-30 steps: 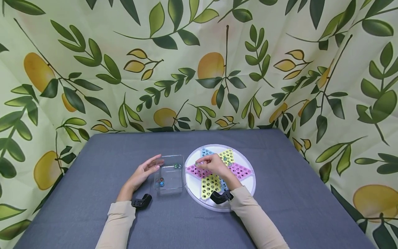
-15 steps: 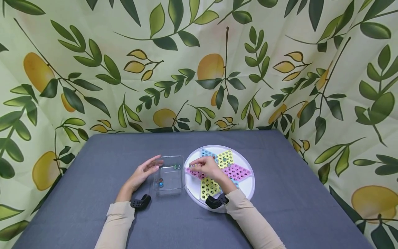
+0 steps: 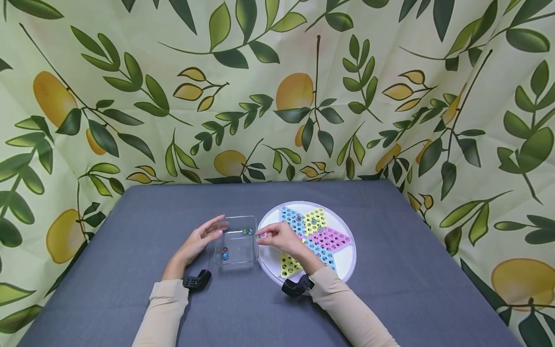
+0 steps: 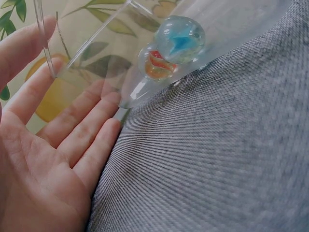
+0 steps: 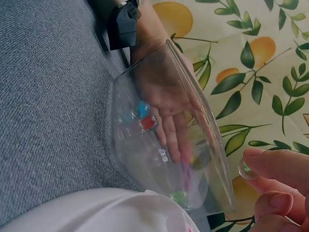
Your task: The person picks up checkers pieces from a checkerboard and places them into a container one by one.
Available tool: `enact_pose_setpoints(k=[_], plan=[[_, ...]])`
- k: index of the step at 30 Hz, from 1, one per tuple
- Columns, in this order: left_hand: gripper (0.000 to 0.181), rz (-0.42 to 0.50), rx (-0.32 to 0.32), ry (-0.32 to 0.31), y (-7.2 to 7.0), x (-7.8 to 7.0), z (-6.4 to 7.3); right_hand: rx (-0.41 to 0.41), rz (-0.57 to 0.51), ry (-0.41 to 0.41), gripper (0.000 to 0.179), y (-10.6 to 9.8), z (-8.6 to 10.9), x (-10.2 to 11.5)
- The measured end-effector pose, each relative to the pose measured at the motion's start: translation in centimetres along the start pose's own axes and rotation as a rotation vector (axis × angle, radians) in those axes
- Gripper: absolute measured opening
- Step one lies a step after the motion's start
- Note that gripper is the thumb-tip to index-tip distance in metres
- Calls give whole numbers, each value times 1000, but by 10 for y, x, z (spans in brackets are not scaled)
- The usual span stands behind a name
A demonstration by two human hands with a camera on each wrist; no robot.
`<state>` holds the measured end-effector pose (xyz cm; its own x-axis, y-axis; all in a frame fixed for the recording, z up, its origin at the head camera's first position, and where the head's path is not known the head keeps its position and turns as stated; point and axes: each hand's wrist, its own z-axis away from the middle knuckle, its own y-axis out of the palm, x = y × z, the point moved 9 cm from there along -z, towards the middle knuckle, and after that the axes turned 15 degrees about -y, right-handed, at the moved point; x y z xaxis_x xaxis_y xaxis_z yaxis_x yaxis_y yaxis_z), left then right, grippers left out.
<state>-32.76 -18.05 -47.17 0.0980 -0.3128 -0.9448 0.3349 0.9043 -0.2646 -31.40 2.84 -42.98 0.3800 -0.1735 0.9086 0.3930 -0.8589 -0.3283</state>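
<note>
My right hand [image 3: 281, 237] pinches a clear marble with a green core [image 5: 245, 172] between thumb and fingertips. It hovers at the right rim of a clear plastic box [image 3: 236, 264], just off the left edge of a round white Chinese checkers board [image 3: 345, 258]. My left hand [image 3: 203, 241] lies against the box's left side, fingers extended along the wall. Inside the box, a blue-cored marble [image 4: 180, 40] sits beside a red-and-orange one [image 4: 157, 65] near the front left. Green marbles [image 3: 247, 231] lie towards its back right.
The board carries a star of yellow, pink [image 3: 334, 239] and blue [image 3: 322, 253] pitted triangles. A few marbles rest in its far pits, one of them red [image 3: 299, 219]. Grey cloth [image 3: 416, 289] covers the table, and a leaf-and-fruit patterned curtain [image 3: 260, 120] hangs behind.
My right hand has moved left with the marble, from over the board's pink triangle to the box's right rim. My left hand has stayed at the box.
</note>
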Motion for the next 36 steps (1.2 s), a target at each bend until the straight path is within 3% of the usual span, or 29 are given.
enact_pose_setpoints(k=[10, 21, 36], plan=[[56, -14, -14, -25, 0, 1, -1, 42, -26, -35, 28, 12, -3, 3], [55, -7, -6, -25, 0, 2, -1, 34, -28, -48, 31, 13, -4, 1], [56, -7, -10, -22, 1, 0, 1, -28, 7, 17, 28, -13, -2, -5]])
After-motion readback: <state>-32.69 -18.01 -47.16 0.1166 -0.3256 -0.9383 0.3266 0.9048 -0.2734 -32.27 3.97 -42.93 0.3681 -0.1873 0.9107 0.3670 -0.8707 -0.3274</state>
